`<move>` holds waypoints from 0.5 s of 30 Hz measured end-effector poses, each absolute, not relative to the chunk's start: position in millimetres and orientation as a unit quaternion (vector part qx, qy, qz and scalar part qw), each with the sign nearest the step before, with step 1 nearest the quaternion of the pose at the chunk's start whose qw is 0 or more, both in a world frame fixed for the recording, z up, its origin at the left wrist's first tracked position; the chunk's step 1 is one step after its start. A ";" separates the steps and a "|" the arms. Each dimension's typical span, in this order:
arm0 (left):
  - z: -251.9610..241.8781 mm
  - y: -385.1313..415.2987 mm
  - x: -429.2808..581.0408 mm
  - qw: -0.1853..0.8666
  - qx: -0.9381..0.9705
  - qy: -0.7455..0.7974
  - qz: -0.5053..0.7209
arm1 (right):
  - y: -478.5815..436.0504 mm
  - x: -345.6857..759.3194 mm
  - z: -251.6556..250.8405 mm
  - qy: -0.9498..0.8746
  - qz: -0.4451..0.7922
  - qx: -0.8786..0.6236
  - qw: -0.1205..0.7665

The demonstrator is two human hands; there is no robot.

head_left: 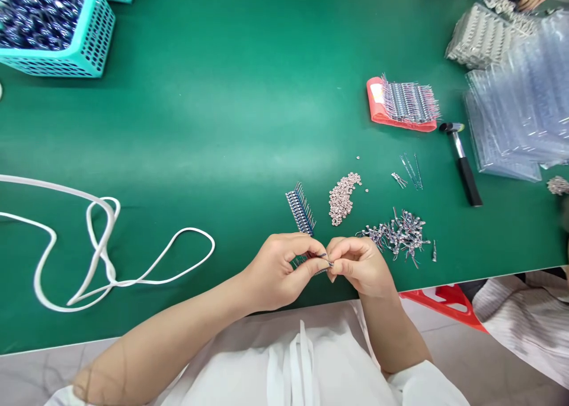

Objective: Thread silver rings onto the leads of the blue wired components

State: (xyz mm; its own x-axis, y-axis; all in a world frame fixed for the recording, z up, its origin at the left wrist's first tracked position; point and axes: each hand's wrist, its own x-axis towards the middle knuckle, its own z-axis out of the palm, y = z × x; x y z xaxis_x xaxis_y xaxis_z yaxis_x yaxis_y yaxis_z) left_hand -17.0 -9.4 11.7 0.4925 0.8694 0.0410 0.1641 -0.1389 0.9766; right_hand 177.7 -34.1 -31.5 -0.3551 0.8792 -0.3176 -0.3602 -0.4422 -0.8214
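Currently left hand (278, 269) and right hand (355, 267) both pinched tight on small leaded part (326, 262), near edge of green table (222, 127), 6 o'clock from disc pile (342, 197). Risks: thin leads likely bend under pinch; slip drops part off edge; knuckles may nudge blue strip (300, 210) at 11 o'clock.

The small discs (343, 197) lie between a component strip (300, 210), left, and loose components (398, 233), right.

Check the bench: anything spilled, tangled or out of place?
Nothing looks damaged. The white cord lies in a loose tangle at the left. A few discs sit stray beside their pile, and the wired parts right of the right hand lie in a jumbled heap. Both it and the left hand pinch one small part.
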 end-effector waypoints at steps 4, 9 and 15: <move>13.3 -9.9 -15.5 0.574 0.635 0.401 0.327 | -32.6 176.5 -30.9 -0.340 0.742 -0.389 0.428; 11.2 -10.6 -12.9 0.678 0.491 0.433 0.335 | -31.4 179.5 -31.0 -0.379 0.712 -0.391 0.443; 6.0 -8.8 -12.7 0.685 0.444 0.464 0.344 | -33.4 186.4 -28.4 -0.434 0.664 -0.414 0.447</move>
State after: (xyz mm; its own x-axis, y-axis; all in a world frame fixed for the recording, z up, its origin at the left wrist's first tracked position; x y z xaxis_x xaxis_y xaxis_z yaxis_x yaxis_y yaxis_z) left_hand -12.7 -8.8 6.0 0.3318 0.8839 -0.3297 -0.0595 0.3683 0.9278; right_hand 186.4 -33.4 -28.4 -0.2585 0.9524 -0.1616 -0.2331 -0.2238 -0.9463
